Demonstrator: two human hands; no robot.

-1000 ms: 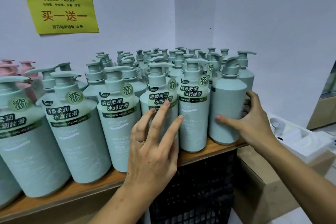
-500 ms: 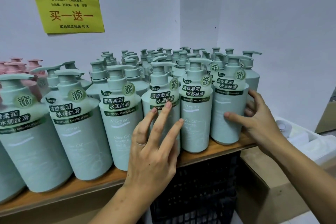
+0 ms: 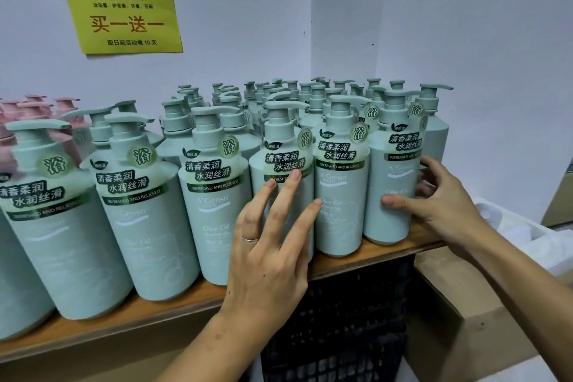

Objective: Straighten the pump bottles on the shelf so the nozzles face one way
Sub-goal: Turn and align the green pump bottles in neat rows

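Several pale green pump bottles stand in rows on a wooden shelf (image 3: 173, 312). The front row shows its labels, and most nozzles there point right. My right hand (image 3: 434, 198) holds the rightmost front bottle (image 3: 392, 183), thumb across its front and fingers curled round its right side. Its label faces forward and its nozzle points right. My left hand (image 3: 273, 245) has straight, spread fingers, with the fingertips resting on the front of the third bottle from the right (image 3: 280, 164).
Pink pump bottles (image 3: 34, 112) stand at the back left. A yellow sign (image 3: 122, 12) hangs on the wall. A black crate (image 3: 338, 326) sits under the shelf, a cardboard box (image 3: 459, 298) with white items to the right. The walls meet in a corner behind the bottles.
The rightmost front bottle has turned: a second ago its plain back faced me, now its label does. My right hand turned with it. My left hand stayed on its bottle.
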